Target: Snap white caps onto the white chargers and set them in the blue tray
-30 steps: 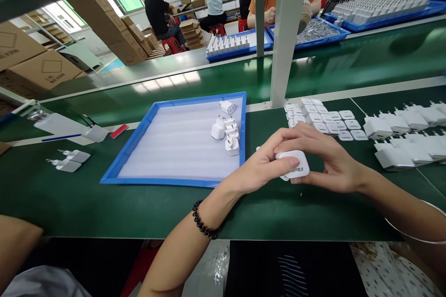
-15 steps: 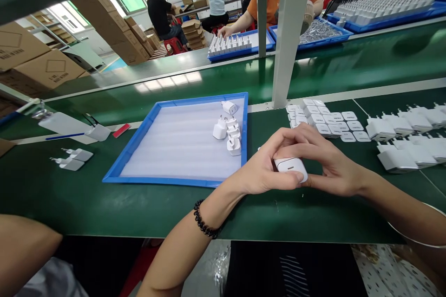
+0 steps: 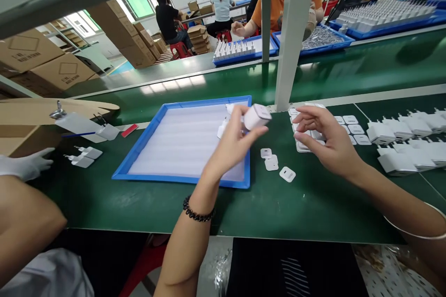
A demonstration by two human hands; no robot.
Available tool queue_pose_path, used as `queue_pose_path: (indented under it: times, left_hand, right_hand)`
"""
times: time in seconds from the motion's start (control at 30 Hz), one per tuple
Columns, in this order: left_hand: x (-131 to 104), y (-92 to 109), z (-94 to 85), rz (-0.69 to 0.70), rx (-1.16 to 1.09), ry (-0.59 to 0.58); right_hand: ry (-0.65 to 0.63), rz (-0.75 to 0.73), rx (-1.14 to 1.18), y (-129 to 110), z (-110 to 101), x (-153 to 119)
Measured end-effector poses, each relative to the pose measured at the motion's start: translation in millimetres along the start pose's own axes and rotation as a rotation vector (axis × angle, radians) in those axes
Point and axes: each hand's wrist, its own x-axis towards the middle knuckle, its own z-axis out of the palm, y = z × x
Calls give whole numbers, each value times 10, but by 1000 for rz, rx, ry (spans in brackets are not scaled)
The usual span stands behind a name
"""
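Observation:
My left hand (image 3: 234, 141) is closed around a white charger plug (image 3: 257, 117), held over the right side of a blue-rimmed tray (image 3: 181, 183). Other chargers in that tray are mostly hidden behind the hand. My right hand (image 3: 322, 137) has its fingers apart with nothing seen in them, just above stacks of small white square covers (image 3: 302, 147). Three loose white covers (image 3: 287, 174) lie on the green table between the tray and my right hand.
Rows of white chargers (image 3: 399, 160) stand at the right. At the left are two chargers (image 3: 83, 157), a red strip (image 3: 129, 130) and a co-worker's gloved hand (image 3: 29, 164) at an open carton (image 3: 21, 140). A white post (image 3: 287, 55) rises behind the tray.
My hands have separated. The left one has carried the charger left and up to the tray; the right has moved up to the stacked covers. A gloved hand and a carton have appeared at left.

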Motion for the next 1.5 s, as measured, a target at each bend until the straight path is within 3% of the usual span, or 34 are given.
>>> queue_pose_path:
  times: [0.1, 0.2, 0.3, 0.43, 0.63, 0.7, 0.77, 0.83, 0.9, 0.97, 1.03, 1.07, 1.17, 1.27, 1.5]
  left_hand:
    - [89, -60, -270, -115, 655, 297]
    - [109, -103, -472, -351, 993, 375]
    - [75, -116, -566, -478, 1077, 299]
    - [30, -62, -537, -525, 1061, 150]
    - [20, 12, -393, -580, 1018, -72]
    - [17, 33, -354, -602, 1047, -93]
    - [7, 68, -308, -619, 1128, -11]
    - [-9, 108, -237, -547, 1210, 132]
    - [-33, 133, -131, -343, 1241, 187]
    - [-64, 124, 8, -58, 1223, 22]
    - [-96, 77, 159, 162, 1188, -291]
    - [-109, 44, 230, 205, 1174, -426]
    - [-119, -67, 391, 142, 1132, -617]
    - [-91, -157, 458, 79, 1112, -601]
    - [-23, -260, 454, 47, 1067, -512]
  right_hand:
    - [38, -47, -151, 73, -4, 49]
    - [46, -112, -235, 122, -26, 83]
    - [96, -130, -319, 154, -75, 116]
    - [162, -90, -367, 208, -136, 154]
    - [41, -21, -392, 291, -69, 133]
    - [7, -16, -397, 278, -46, 142]
    - [-19, 16, -431, 220, -62, 156]
    - [-41, 76, -558, 128, -143, 140]
    - [-77, 169, -797, 38, -299, 49]
    - [-137, 306, -1083, -1, -520, -132]
    - [-219, 451, -1288, 35, -766, -371]
    - [-207, 534, -1349, 76, -881, -492]
    - [-199, 664, -1373, 217, -1107, -775]
    - [-180, 670, -1325, 269, -1109, -879]
    - [-226, 643, -1171, 54, -804, -775]
